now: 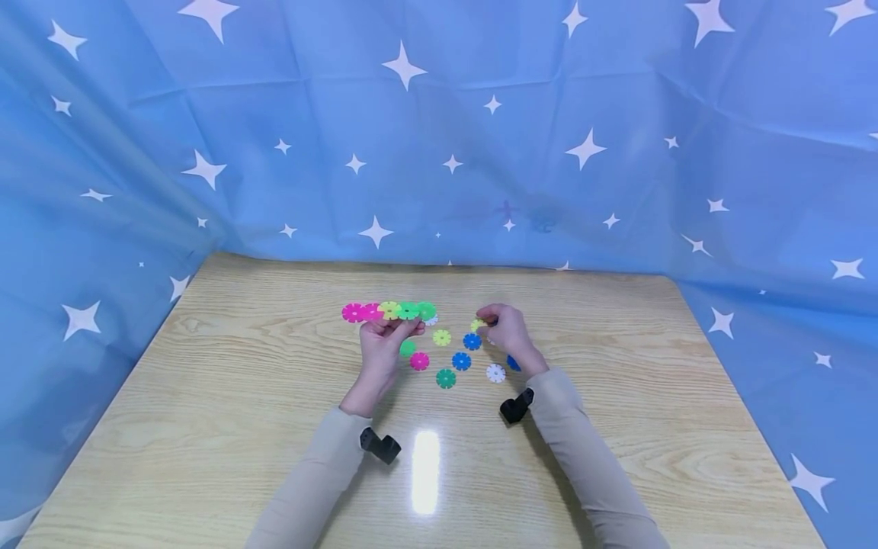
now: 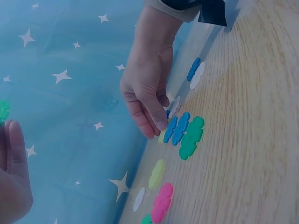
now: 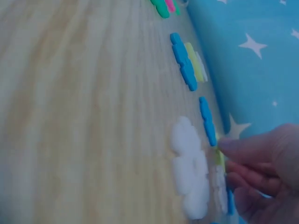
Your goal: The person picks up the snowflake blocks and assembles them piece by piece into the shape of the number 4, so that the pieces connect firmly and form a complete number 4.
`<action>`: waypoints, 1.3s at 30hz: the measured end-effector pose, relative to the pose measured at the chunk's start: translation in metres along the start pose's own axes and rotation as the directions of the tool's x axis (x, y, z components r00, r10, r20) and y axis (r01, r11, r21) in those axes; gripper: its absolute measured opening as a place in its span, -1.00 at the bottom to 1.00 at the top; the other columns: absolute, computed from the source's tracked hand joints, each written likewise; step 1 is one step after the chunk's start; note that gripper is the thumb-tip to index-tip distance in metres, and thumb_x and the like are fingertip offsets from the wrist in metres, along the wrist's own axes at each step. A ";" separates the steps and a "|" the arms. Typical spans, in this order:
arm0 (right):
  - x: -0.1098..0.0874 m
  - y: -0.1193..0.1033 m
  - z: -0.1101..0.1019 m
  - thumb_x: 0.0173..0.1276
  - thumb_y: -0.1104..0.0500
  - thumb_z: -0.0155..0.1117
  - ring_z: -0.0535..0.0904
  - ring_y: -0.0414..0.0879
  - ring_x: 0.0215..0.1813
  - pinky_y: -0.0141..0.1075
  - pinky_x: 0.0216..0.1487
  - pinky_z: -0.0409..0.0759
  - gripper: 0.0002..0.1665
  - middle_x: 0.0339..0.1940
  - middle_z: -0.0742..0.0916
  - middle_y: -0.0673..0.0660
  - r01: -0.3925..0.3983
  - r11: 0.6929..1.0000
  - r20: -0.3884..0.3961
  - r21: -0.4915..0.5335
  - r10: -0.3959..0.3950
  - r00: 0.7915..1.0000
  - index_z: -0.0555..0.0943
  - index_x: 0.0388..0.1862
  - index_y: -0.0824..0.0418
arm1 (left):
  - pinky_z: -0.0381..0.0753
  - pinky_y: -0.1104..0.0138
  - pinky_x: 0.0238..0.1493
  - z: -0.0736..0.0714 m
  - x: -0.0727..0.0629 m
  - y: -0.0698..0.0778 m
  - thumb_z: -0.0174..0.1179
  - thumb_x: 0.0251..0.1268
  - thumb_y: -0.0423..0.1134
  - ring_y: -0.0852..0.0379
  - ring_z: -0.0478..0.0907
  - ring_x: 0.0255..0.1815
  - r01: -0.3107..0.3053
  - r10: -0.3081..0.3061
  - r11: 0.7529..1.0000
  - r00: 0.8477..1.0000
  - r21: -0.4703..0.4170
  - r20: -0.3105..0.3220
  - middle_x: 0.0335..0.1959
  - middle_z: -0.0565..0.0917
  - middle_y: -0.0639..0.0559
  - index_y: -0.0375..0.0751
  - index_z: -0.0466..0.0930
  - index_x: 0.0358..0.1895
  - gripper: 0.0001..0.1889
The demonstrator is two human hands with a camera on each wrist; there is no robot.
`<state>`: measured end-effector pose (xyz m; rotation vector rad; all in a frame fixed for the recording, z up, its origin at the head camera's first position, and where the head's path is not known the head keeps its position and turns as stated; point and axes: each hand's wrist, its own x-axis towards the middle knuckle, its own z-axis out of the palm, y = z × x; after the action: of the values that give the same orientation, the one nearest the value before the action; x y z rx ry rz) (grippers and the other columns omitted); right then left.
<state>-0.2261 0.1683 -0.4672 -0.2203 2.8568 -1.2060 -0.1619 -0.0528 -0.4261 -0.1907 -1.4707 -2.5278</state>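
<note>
My left hand [image 1: 381,352] pinches a row of joined, notched plastic snowflake discs [image 1: 389,310], raised over the table: two pink, one yellow and two green. In the left wrist view only part of that hand and a green disc [image 2: 4,110] show at the edge. Toward the back of the table, my right hand [image 1: 509,329] reaches down with thumb and fingertips on a yellow snowflake disc [image 1: 477,325]. Blue discs [image 1: 472,341] lie right beside those fingertips. In the right wrist view the thumb covers part of the yellow disc [image 3: 220,157].
Loose discs lie between the hands: a yellow [image 1: 442,337], a pink [image 1: 420,361], a dark green [image 1: 446,378], a blue [image 1: 462,361] and a white [image 1: 496,373]. Another blue disc [image 1: 514,364] is partly under the right wrist. A starry blue curtain [image 1: 439,137] hangs behind the wooden table [image 1: 206,396].
</note>
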 end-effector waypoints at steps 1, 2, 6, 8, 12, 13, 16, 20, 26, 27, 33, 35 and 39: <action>0.000 0.000 0.000 0.15 0.39 0.34 0.57 0.12 -0.07 -0.10 -0.03 0.60 -0.68 -0.13 0.68 0.29 0.004 1.000 0.007 -0.014 -0.003 1.000 0.61 -0.08 0.41 | 0.72 0.34 -0.28 0.000 0.000 0.000 0.11 0.11 -0.66 0.19 0.66 -0.55 0.002 -0.002 1.000 1.000 -0.003 -0.002 -0.59 0.70 0.04 -0.18 0.67 -0.52 -0.70; 0.001 -0.001 0.000 0.15 0.39 0.34 0.57 0.11 -0.07 -0.10 -0.03 0.60 -0.68 -0.13 0.68 0.29 0.009 1.000 0.015 -0.030 -0.008 1.000 0.61 -0.08 0.41 | 0.72 0.34 -0.28 0.000 0.000 0.000 0.11 0.10 -0.66 0.19 0.66 -0.55 0.003 -0.003 1.000 1.000 -0.007 -0.004 -0.59 0.70 0.05 -0.18 0.67 -0.52 -0.70; 0.003 -0.005 -0.003 0.14 0.40 0.34 0.55 0.11 -0.07 -0.10 -0.02 0.59 -0.68 -0.14 0.67 0.28 0.016 0.997 0.052 -0.081 -0.011 0.999 0.61 -0.08 0.41 | 0.71 0.34 -0.27 -0.001 0.000 -0.001 0.11 0.10 -0.66 0.20 0.66 -0.55 -0.004 0.004 1.000 1.000 -0.014 -0.003 -0.59 0.70 0.05 -0.14 0.68 -0.53 -0.67; 0.004 -0.007 -0.004 0.14 0.40 0.34 0.55 0.10 -0.08 -0.10 -0.04 0.59 -0.68 -0.15 0.67 0.27 0.021 0.994 0.073 -0.106 -0.013 0.997 0.61 -0.08 0.41 | 0.71 0.35 -0.28 -0.002 0.000 -0.002 0.11 0.09 -0.67 0.20 0.65 -0.55 -0.011 0.011 1.000 1.000 -0.013 0.000 -0.58 0.70 0.05 -0.12 0.68 -0.53 -0.66; 0.006 -0.009 -0.005 0.14 0.40 0.34 0.55 0.08 -0.12 -0.14 -0.10 0.60 -0.68 -0.18 0.67 0.24 0.020 0.990 0.106 -0.141 -0.005 0.994 0.61 -0.09 0.39 | 0.71 0.36 -0.29 -0.002 0.000 -0.004 0.11 0.09 -0.66 0.20 0.65 -0.55 -0.028 0.028 1.000 1.000 -0.002 0.008 -0.58 0.70 0.06 -0.10 0.68 -0.52 -0.65; 0.006 -0.009 -0.005 0.14 0.39 0.34 0.54 0.07 -0.14 -0.15 -0.12 0.60 -0.68 -0.20 0.67 0.24 0.021 0.988 0.111 -0.150 -0.005 0.994 0.61 -0.09 0.40 | 0.71 0.36 -0.29 -0.002 0.000 -0.005 0.11 0.09 -0.66 0.20 0.65 -0.56 -0.031 0.031 1.000 0.999 -0.001 0.009 -0.57 0.70 0.06 -0.09 0.68 -0.51 -0.65; 0.007 -0.010 -0.006 0.14 0.35 0.37 0.51 0.04 -0.19 -0.18 -0.17 0.57 -0.69 -0.23 0.65 0.21 -0.005 0.985 0.109 -0.170 0.024 0.994 0.62 -0.10 0.37 | 0.72 0.35 -0.29 -0.003 0.000 -0.005 0.11 0.09 -0.66 0.20 0.65 -0.55 -0.040 0.040 0.999 0.999 0.004 0.013 -0.57 0.70 0.05 -0.11 0.68 -0.51 -0.66; 0.006 -0.009 -0.007 0.13 0.32 0.39 0.48 0.01 -0.24 -0.20 -0.23 0.54 -0.72 -0.29 0.63 0.19 -0.031 0.985 0.085 -0.170 0.046 0.995 0.63 -0.15 0.35 | 0.72 0.32 -0.27 -0.003 0.000 -0.006 0.11 0.10 -0.66 0.19 0.66 -0.55 -0.040 0.040 0.999 0.999 0.009 0.012 -0.58 0.70 0.03 -0.12 0.69 -0.51 -0.66; -0.001 -0.007 -0.009 0.17 0.34 0.35 0.52 0.00 -0.30 -0.21 -0.29 0.57 -0.87 -0.37 0.64 0.18 0.010 0.994 0.025 -0.109 -0.007 1.000 0.65 -0.27 0.34 | 0.72 0.32 -0.28 -0.003 0.000 -0.006 0.11 0.09 -0.66 0.18 0.66 -0.56 -0.024 0.024 1.000 1.000 0.000 0.000 -0.58 0.70 0.03 -0.16 0.68 -0.50 -0.69; -0.003 -0.007 -0.009 0.18 0.35 0.34 0.53 0.00 -0.32 -0.20 -0.30 0.58 -0.89 -0.38 0.65 0.18 0.023 0.996 0.009 -0.091 -0.022 1.000 0.65 -0.29 0.34 | 0.72 0.32 -0.27 -0.003 0.000 -0.006 0.11 0.09 -0.66 0.17 0.66 -0.55 -0.023 0.023 1.000 1.000 0.004 0.000 -0.58 0.70 0.03 -0.18 0.68 -0.50 -0.70; -0.017 -0.015 -0.010 0.20 0.32 0.34 0.55 -0.08 -0.42 -0.36 -0.42 0.53 -0.94 -0.44 0.71 0.15 0.081 0.995 -0.139 0.060 -0.072 0.988 0.69 -0.36 0.31 | 0.72 0.31 -0.26 -0.002 0.000 -0.006 0.12 0.11 -0.65 0.16 0.66 -0.54 -0.021 0.021 1.000 1.000 0.015 0.005 -0.58 0.70 0.02 -0.16 0.68 -0.50 -0.70; -0.022 -0.021 -0.010 0.20 0.30 0.35 0.54 -0.10 -0.42 -0.41 -0.45 0.50 -0.93 -0.44 0.71 0.15 0.089 0.989 -0.180 0.119 -0.066 0.982 0.69 -0.35 0.30 | 0.72 0.32 -0.26 -0.002 0.000 -0.006 0.11 0.11 -0.65 0.17 0.66 -0.54 -0.016 0.016 1.000 1.000 0.015 0.000 -0.57 0.70 0.03 -0.13 0.68 -0.50 -0.68; -0.032 -0.033 -0.010 0.19 0.27 0.37 0.53 -0.11 -0.42 -0.43 -0.48 0.52 -0.90 -0.43 0.71 0.14 0.084 0.965 -0.219 0.250 -0.028 0.975 0.70 -0.32 0.30 | 0.71 0.35 -0.26 -0.002 -0.001 -0.005 0.11 0.12 -0.65 0.20 0.66 -0.55 -0.002 0.002 1.000 1.000 0.016 -0.009 -0.57 0.70 0.06 -0.10 0.68 -0.51 -0.67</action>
<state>-0.1910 0.1569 -0.4372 -0.1737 2.8395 -1.6932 -0.1620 -0.0522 -0.4315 -0.1774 -1.4867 -2.5111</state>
